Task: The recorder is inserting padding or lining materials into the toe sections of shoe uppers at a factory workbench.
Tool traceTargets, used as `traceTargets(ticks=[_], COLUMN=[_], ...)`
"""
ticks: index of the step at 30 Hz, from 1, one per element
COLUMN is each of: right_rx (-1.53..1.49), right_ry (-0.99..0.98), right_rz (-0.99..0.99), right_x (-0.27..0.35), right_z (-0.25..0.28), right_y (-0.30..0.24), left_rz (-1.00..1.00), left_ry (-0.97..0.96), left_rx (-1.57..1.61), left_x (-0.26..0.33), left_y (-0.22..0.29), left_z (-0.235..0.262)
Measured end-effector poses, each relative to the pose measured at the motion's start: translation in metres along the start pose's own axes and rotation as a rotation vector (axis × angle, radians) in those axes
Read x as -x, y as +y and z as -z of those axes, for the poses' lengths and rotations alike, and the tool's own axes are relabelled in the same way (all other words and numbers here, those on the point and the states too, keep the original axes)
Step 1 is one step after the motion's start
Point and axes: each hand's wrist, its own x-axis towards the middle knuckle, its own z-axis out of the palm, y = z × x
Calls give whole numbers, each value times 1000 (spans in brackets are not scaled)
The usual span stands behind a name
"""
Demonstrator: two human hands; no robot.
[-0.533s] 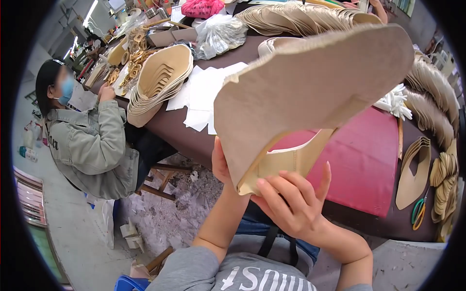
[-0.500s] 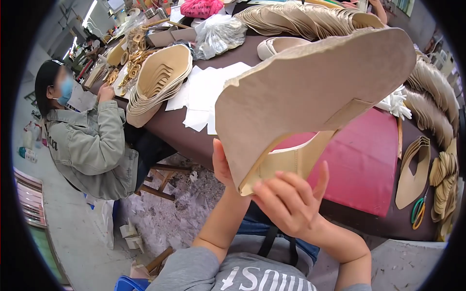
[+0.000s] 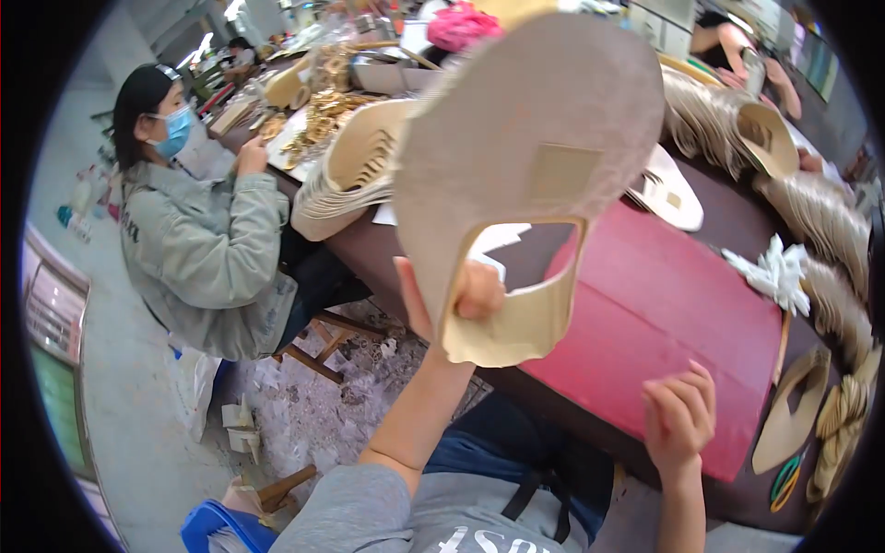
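Observation:
A beige shoe upper (image 3: 516, 120) with a wide opening and a small rectangular patch hangs raised in front of me. My left hand (image 3: 481, 291) is shut on it, fingertips showing through the opening and thumb outside the left edge. My right hand (image 3: 680, 419) is apart from the upper, over the near side of a red mat (image 3: 664, 304). Its fingers are loosely bent and spread a little, with nothing in them. A pale upper (image 3: 671, 192) lies flat behind the mat, partly hidden by the raised one.
Nested uppers (image 3: 355, 175) stand at the table's left; long stacks (image 3: 701, 115) line the far right. White gloves (image 3: 774, 275), another upper (image 3: 793, 415) and scissors (image 3: 785, 484) lie right of the mat. A co-worker (image 3: 198, 230) sits at left. A blue bin (image 3: 221, 530) stands below.
My right hand has let go of the upper and moved right. The upper has turned more upright in my left hand, its opening now facing me. The view has shifted right.

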Motion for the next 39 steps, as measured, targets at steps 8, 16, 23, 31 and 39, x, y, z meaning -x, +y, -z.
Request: traceTargets(ticks=[8, 16, 23, 31, 39], right_rx=[10, 130, -40, -67, -169], right_ry=[24, -336, -400, -190, -387], right_rz=[-190, -21, -30, -202, -608], right_x=[18, 55, -36, -115, -144], right_z=[9, 24, 10, -103, -154], right_y=[2, 55, 56, 225, 267], left_rz=[-573, 2, 611, 14, -138], left_ry=[255, -421, -384, -908, -1089], left_rx=[-1319, -2709, -2782, -1901, -1855], left_x=[-86, -54, -118, -126, -144], left_y=[85, 121, 105, -115, -168], left_z=[44, 174, 151, 103, 121])
